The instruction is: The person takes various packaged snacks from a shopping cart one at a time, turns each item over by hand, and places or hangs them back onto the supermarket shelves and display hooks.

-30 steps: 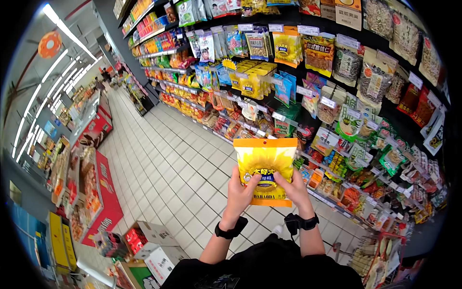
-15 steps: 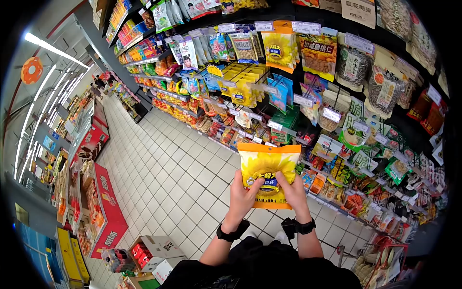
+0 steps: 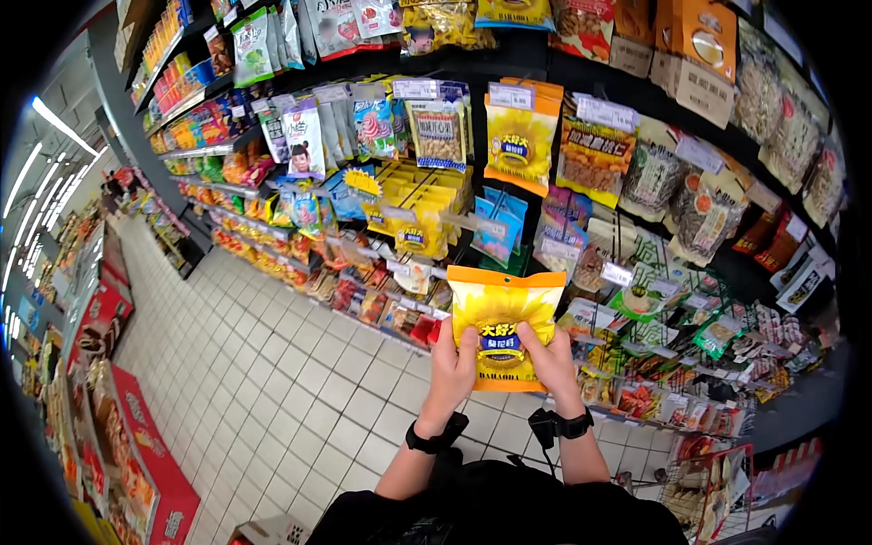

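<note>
1. My left hand (image 3: 453, 365) grips the lower left side of the glossy yellow-and-orange plastic bag (image 3: 505, 307), its thumb lying flat on the front face.
2. My right hand (image 3: 550, 361) grips the opposite side of the same bag, its thumb likewise on the front; the fingers behind are hidden.
3. The bag is held in front of my body, above the pale square-tiled floor (image 3: 300, 350), with its printed front towards me. It shows a large sunflower, a dark blue label and the letters "DAHAODA" near the lower edge; a small hole pierces the orange top band.
4. A black strap (image 3: 437, 434) encircles my left wrist; a black strap with a small block (image 3: 561, 425) encircles my right.
5. Beyond the bag stands a dark display wall with hanging packets. Among these are an orange-edged yellow sunflower packet (image 3: 521, 141), and, lower, light blue packets (image 3: 497, 231).
6. At lower right is a red-edged wire cart (image 3: 708, 490) holding goods; at lower left, a red-sided display counter (image 3: 150, 451).
</note>
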A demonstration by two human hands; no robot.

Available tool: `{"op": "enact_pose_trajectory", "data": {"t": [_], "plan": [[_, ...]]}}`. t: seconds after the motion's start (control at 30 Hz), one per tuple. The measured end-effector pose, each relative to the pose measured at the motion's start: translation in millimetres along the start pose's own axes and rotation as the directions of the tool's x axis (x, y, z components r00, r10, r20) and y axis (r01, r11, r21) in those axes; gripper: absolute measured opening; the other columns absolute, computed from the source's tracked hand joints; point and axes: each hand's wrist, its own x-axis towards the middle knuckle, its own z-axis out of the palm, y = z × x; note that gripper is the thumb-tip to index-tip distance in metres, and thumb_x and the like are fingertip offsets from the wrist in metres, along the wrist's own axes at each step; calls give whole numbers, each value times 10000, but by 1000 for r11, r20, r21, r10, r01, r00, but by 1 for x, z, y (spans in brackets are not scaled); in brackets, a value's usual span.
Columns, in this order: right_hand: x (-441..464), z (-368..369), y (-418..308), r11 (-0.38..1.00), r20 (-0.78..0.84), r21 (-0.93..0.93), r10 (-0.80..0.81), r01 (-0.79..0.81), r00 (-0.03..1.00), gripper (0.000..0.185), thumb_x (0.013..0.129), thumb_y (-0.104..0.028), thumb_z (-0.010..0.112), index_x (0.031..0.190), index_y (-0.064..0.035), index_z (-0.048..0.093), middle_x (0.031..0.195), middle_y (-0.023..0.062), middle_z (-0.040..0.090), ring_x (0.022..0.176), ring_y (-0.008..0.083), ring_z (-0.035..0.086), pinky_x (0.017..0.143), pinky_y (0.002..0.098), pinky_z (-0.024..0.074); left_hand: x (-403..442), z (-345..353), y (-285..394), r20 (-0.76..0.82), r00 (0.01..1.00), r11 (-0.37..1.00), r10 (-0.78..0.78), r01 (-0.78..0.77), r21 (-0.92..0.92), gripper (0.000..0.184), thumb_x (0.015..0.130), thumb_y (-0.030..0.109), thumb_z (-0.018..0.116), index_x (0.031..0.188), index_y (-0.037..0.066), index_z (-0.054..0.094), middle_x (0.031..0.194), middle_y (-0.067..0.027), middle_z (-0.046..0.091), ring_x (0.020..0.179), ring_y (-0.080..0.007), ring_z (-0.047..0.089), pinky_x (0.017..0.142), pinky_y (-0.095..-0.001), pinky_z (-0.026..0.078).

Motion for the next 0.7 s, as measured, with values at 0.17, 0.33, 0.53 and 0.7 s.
{"op": "enact_pose_trajectory", "data": {"t": [0.17,0.33,0.53,0.7], "plan": [[46,54,-4,999,-23,-30,-32,31,999,234,940,-213,619,993,15,629,827,9,647,724,64,563,651,237,457,60,-46,-25,28,1000,997,-6,8,-77,292,1023,216,407,1161,-18,515,960,-129,653,835,-172,611,730,-295,480],[73,80,2,994,-103,-105,-53,42,993,243,935,-208,628,1013,23,627,853,24,661,749,70,579,676,243,470,102,-68,-36,105,994,998,-25,30,-47,304,1029,221,385,1156,-22,517,936,-132,646,816,-173,603,727,-300,478],[110,68,1,992,-219,-117,-77,52,973,293,941,-216,620,1081,41,609,947,40,676,832,81,596,745,249,483,158,-62,-56,198,980,999,2,9,-52,262,1023,178,419,1111,-31,550,859,-102,644,776,-141,597,708,-272,480],[143,45,-1,992,-295,-95,-108,83,949,305,945,-234,620,1075,42,610,954,37,666,833,74,581,733,243,474,202,-49,-64,198,970,963,-143,182,-197,168,981,127,530,1019,-24,592,820,-61,667,710,-75,605,623,-214,480]]}}
